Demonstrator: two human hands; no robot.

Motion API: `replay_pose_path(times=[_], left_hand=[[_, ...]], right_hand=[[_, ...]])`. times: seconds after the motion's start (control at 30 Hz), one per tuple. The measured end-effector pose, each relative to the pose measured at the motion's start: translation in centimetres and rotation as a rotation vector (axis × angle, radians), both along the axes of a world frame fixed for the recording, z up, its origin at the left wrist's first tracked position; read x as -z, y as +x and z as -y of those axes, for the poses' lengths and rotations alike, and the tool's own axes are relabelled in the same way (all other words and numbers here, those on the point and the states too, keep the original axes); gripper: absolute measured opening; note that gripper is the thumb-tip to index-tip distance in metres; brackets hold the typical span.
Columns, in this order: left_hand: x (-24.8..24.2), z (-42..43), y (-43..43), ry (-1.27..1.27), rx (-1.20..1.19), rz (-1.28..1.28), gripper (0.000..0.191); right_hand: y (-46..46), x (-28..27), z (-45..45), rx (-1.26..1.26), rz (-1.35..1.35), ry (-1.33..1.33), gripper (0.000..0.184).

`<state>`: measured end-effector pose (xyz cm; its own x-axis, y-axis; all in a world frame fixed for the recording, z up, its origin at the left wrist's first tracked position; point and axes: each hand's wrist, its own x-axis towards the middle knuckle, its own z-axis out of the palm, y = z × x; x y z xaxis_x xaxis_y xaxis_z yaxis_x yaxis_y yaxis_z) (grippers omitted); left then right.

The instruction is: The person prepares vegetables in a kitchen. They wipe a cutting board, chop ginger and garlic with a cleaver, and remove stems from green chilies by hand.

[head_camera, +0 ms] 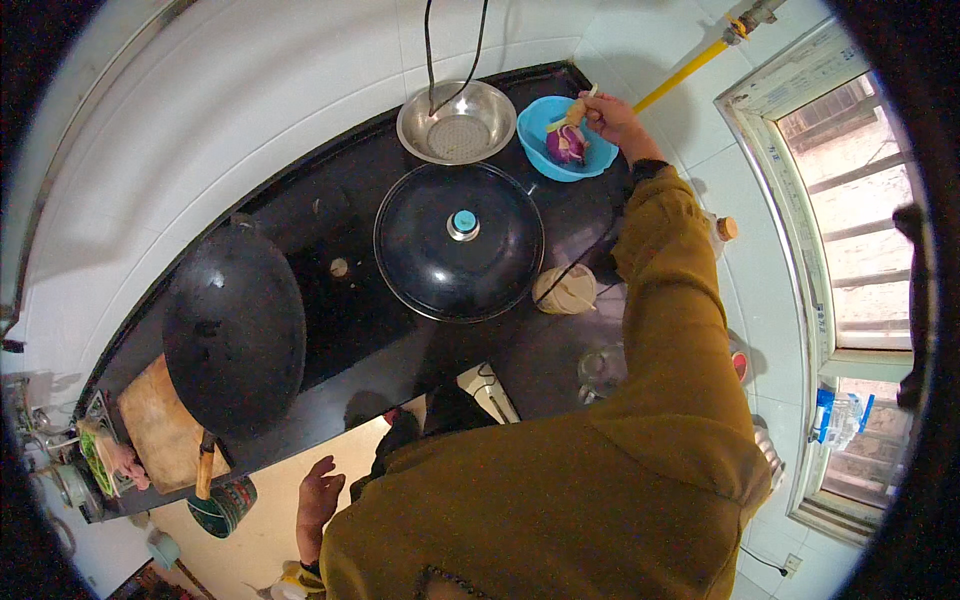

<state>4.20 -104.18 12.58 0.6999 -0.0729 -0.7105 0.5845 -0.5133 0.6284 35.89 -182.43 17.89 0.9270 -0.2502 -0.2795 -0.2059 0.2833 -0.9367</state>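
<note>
My right hand [611, 120] is over the right rim of a blue plastic basin [541, 154] at the back right of the counter. Its fingers pinch a light brown, knobbly piece, perhaps ginger root [576, 112]. Below it in the basin lies a purple vegetable with pale parts [566, 144]. A stainless steel bowl with a perforated-looking bottom [457, 135] stands just left of the basin. In front of both is a large black domed lid [459, 262] with a blue-topped knob. Low by my body, my left hand [321, 491] hangs with fingers slightly bent, holding nothing.
A black wok [234, 330] rests at the left, beside a wooden cutting board [150, 420] and a wooden-handled tool [205, 472]. Greens and pink meat [127, 461] lie farther left. A tub [566, 289] and a glass mug [600, 371] stand at the right. A dark cord crosses the counter.
</note>
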Motion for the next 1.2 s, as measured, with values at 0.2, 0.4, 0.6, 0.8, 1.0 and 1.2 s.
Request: replay_pose_path(times=[0.2, 0.4, 0.6, 0.8, 1.0, 1.2], left_hand=[[0.4, 0.4, -0.5, -0.049, -0.013, -0.007, 0.047], [-1.4, 2.0, -0.7, -0.07, 0.111, 0.12, 0.045], [-3.4, 1.1, -1.6, -0.132, 0.205, 0.233, 0.042], [-6.2, -3.4, -4.2, -0.508, 0.093, 0.132, 0.046], [-9.3, -12.9, -9.5, -0.857, 0.056, 0.227, 0.065], [-10.7, -21.7, -16.6, -1.227, -0.276, 0.275, 0.084]], right_hand=[[-1.2, -4.2, -4.7, -0.159, 0.09, 0.079, 0.019], [-3.3, -8.9, -15.4, -0.569, 0.162, 0.136, 0.021], [-6.6, -11.6, -30.4, -0.917, 0.313, 0.086, 0.021], [-13.4, -13.6, -48.0, -1.203, 0.28, 0.223, 0.017], [-21.4, -14.1, -67.0, -1.416, 0.095, 0.359, 0.014], [-31.4, -10.1, -84.7, -1.452, 0.053, 0.242, 0.011]])
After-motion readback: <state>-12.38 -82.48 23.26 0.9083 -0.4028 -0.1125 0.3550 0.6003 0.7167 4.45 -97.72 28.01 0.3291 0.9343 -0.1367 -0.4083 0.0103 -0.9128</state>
